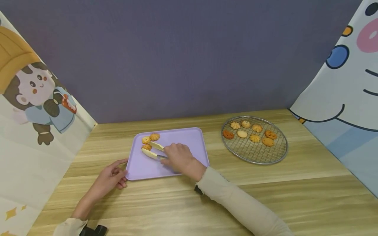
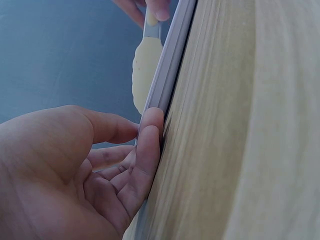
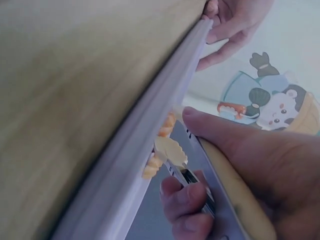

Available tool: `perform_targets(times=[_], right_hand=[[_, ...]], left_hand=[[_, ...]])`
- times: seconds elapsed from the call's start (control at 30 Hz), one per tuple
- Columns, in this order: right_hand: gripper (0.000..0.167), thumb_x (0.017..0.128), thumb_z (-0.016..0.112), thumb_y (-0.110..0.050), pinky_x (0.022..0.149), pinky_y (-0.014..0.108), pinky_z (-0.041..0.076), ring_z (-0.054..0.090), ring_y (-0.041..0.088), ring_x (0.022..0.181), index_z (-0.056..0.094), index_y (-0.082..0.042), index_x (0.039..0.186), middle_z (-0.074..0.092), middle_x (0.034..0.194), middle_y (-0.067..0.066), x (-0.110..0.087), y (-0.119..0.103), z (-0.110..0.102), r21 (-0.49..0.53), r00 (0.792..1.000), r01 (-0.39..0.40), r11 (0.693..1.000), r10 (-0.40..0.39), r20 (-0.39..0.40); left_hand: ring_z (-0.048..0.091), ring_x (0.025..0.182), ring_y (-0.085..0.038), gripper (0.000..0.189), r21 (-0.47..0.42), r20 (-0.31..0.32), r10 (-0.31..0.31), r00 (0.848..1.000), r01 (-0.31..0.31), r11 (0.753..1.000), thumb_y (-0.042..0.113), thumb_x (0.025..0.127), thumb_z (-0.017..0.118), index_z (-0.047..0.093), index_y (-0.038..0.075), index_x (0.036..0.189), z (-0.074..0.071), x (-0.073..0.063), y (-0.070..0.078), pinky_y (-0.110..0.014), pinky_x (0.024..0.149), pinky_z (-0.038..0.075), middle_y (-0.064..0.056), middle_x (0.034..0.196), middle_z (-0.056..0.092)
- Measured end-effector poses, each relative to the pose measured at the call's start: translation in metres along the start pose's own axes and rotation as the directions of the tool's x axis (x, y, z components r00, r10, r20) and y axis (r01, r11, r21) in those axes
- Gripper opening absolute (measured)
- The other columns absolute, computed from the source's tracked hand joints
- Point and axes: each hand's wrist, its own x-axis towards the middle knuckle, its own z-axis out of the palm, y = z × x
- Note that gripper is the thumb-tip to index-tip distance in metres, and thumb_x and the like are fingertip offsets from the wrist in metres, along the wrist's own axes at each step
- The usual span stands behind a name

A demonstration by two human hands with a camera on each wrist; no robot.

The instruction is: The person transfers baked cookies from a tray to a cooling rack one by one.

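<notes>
My left hand (image 1: 107, 179) is at the near left corner of a lilac tray (image 1: 192, 141). In the left wrist view its thumb and fingers pinch the tray's rim (image 2: 167, 75). Over the tray, my right hand (image 1: 182, 160) grips a pair of tongs (image 1: 153, 154) with cream scalloped tips. The tongs are spread, and a golden cookie (image 1: 146, 147) lies between their tips on the tray. Just behind it are a round pale-centred cookie (image 1: 146, 140) and a flower-shaped cookie (image 1: 155, 136). In the right wrist view, the tongs' tip (image 3: 170, 151) partly covers the cookies.
A round wire rack (image 1: 251, 154) stands to the right of the tray with several cookies, including a pretzel-shaped cookie (image 1: 270, 134) and a pale oval cookie (image 1: 242, 134). Behind the wooden table (image 1: 165, 206) rises a dark partition (image 1: 189, 65); cartoon-printed panels flank both sides.
</notes>
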Motion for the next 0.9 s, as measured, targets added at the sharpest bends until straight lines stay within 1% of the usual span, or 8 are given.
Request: perform_targets(times=[0.17, 0.33, 0.47, 0.57, 0.7, 0.8, 0.9], right_hand=[[0.032, 0.088, 0.074, -0.046, 0.043, 0.026, 0.043, 0.049, 0.012, 0.054, 0.066, -0.016, 0.081, 0.055, 0.065, -0.003, 0.001, 0.006, -0.004, 0.008, 1.000, -0.003, 1.000, 0.002, 0.028], [0.033, 0.088, 0.074, -0.046, 0.043, 0.026, 0.042, 0.048, 0.012, 0.054, 0.066, -0.015, 0.081, 0.053, 0.063, -0.003, 0.001, 0.008, -0.003, 0.012, 1.000, -0.008, 1.000, 0.008, 0.028], [0.032, 0.089, 0.073, -0.045, 0.043, 0.025, 0.043, 0.049, 0.012, 0.054, 0.066, -0.014, 0.082, 0.054, 0.064, -0.003, 0.000, 0.007, -0.002, 0.002, 1.000, 0.005, 1.000, -0.005, 0.016], [0.034, 0.090, 0.071, -0.046, 0.043, 0.026, 0.043, 0.050, 0.012, 0.054, 0.070, -0.012, 0.090, 0.057, 0.067, -0.002, -0.002, 0.007, 0.000, -0.052, 0.999, 0.040, 0.998, -0.040, -0.005], [0.044, 0.092, 0.068, -0.050, 0.042, 0.027, 0.045, 0.052, 0.013, 0.053, 0.073, -0.009, 0.107, 0.064, 0.072, 0.002, -0.006, 0.009, 0.004, -0.137, 0.993, 0.104, 0.985, -0.110, -0.036], [0.050, 0.093, 0.066, -0.051, 0.041, 0.026, 0.046, 0.053, 0.013, 0.053, 0.071, -0.008, 0.119, 0.067, 0.074, 0.003, -0.010, 0.013, 0.002, -0.143, 0.989, 0.130, 0.981, -0.139, -0.049], [0.053, 0.094, 0.065, -0.051, 0.040, 0.025, 0.045, 0.052, 0.011, 0.051, 0.068, -0.008, 0.125, 0.068, 0.073, 0.004, -0.015, 0.017, -0.001, -0.127, 0.989, 0.133, 0.983, -0.140, -0.048]], left_hand=[[0.066, 0.064, -0.023, 0.053, 0.010, -0.003, -0.003, 1.000, 0.003, 1.000, 0.003, 0.101, 0.054, 0.035, -0.004, 0.149, 0.000, 0.001, 0.001, -0.032, 0.057, 0.060, -0.015, 0.080, 0.062], [0.066, 0.065, -0.023, 0.053, 0.012, -0.002, -0.009, 1.000, 0.009, 1.000, 0.004, 0.101, 0.054, 0.035, -0.003, 0.150, -0.001, 0.001, 0.000, -0.032, 0.057, 0.060, -0.015, 0.080, 0.061], [0.066, 0.064, -0.023, 0.053, 0.010, -0.001, -0.008, 1.000, 0.008, 1.000, 0.004, 0.101, 0.054, 0.035, -0.003, 0.150, -0.001, 0.001, 0.000, -0.032, 0.057, 0.060, -0.015, 0.080, 0.061], [0.066, 0.064, -0.023, 0.053, 0.006, 0.002, -0.004, 1.000, 0.004, 1.000, 0.004, 0.101, 0.055, 0.035, -0.004, 0.150, -0.001, -0.001, 0.000, -0.032, 0.057, 0.060, -0.015, 0.080, 0.062], [0.067, 0.064, -0.023, 0.053, 0.005, 0.002, -0.005, 1.000, 0.005, 1.000, 0.005, 0.101, 0.055, 0.034, -0.004, 0.150, 0.001, -0.002, 0.000, -0.032, 0.057, 0.060, -0.015, 0.080, 0.062], [0.067, 0.065, -0.023, 0.054, 0.011, 0.002, -0.008, 1.000, 0.008, 1.000, 0.004, 0.101, 0.054, 0.034, -0.004, 0.150, 0.000, -0.002, -0.001, -0.032, 0.057, 0.060, -0.015, 0.081, 0.063], [0.067, 0.065, -0.024, 0.054, 0.019, -0.001, -0.007, 1.000, 0.007, 1.000, 0.004, 0.101, 0.054, 0.034, -0.003, 0.150, -0.001, 0.000, 0.000, -0.032, 0.057, 0.060, -0.016, 0.081, 0.063]])
